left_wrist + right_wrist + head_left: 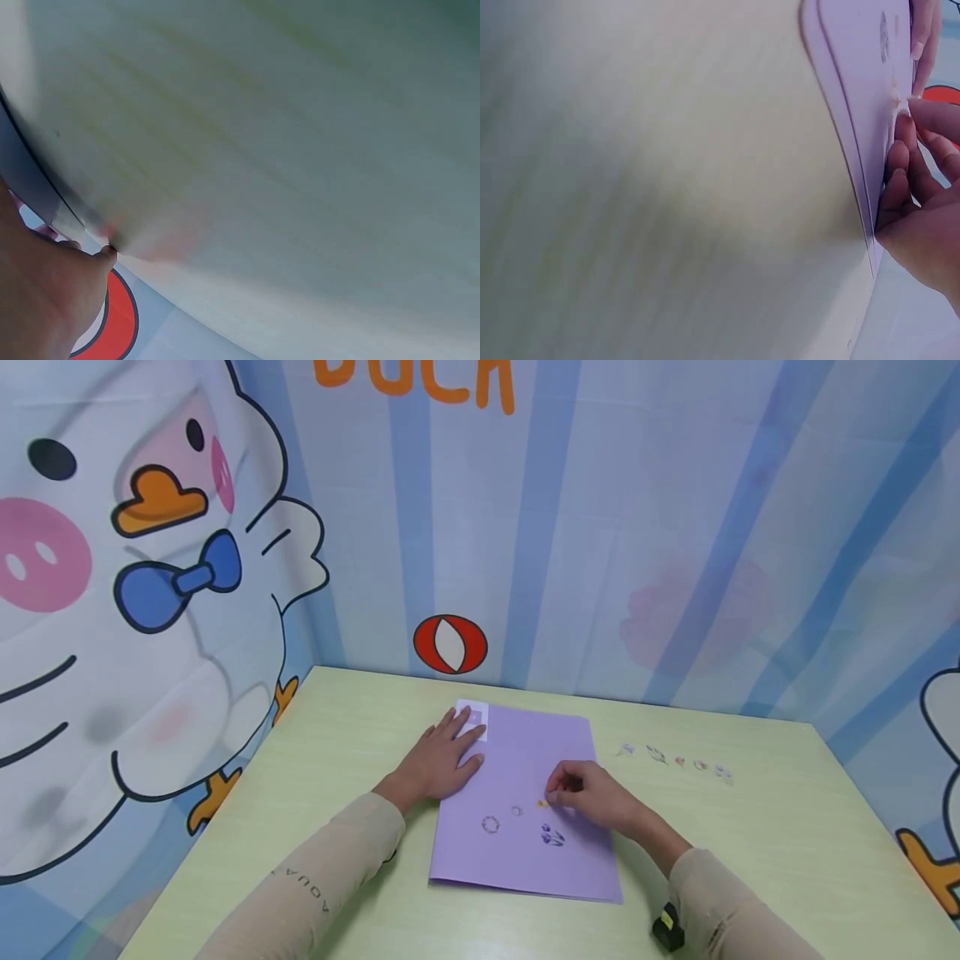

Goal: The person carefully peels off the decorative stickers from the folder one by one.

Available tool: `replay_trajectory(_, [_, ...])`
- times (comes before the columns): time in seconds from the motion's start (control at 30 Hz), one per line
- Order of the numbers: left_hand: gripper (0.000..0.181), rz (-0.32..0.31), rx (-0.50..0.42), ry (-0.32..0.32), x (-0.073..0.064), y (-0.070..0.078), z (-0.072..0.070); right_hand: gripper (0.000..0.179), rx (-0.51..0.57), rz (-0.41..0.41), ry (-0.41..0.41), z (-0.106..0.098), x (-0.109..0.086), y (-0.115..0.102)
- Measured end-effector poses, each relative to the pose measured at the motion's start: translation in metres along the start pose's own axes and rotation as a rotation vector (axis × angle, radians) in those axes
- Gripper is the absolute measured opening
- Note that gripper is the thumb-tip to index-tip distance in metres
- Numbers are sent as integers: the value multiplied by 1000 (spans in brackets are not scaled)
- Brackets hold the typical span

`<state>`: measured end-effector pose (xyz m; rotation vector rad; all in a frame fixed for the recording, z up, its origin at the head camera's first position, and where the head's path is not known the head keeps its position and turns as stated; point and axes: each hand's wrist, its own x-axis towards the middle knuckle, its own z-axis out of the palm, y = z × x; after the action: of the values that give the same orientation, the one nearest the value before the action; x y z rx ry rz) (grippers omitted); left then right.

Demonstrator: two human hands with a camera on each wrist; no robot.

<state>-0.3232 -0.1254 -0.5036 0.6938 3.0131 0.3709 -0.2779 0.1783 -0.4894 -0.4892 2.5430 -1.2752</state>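
Note:
A purple folder (pixel 517 860) lies on the table, with a white label (pixel 482 727) at its top left corner. My left hand (pixel 442 760) rests flat on the folder's left edge, fingers spread, touching the label. Over the folder's right half, my right hand (pixel 588 793) has its fingers curled and pinches a small yellow-orange sticker (pixel 542 803) at the fingertips, low against the surface. Left of it are two small ring-shaped wreath stickers, the larger wreath (pixel 491 824) and the smaller wreath (pixel 517 811). A purple flower sticker (pixel 552 836) sits below the right hand.
Several small flower-like stickers (pixel 657 755) lie in a row on the pale table (pixel 750 827), right of the folder. A cloth backdrop (pixel 480 527) with a cartoon duck stands behind the table's far edge. A black device (pixel 667 927) is by the right sleeve.

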Motion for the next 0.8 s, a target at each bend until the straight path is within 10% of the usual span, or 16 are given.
replay_trajectory(0.8, [67,-3,9,9,2,-2,4,8,132,42,-29,-9,0,10])
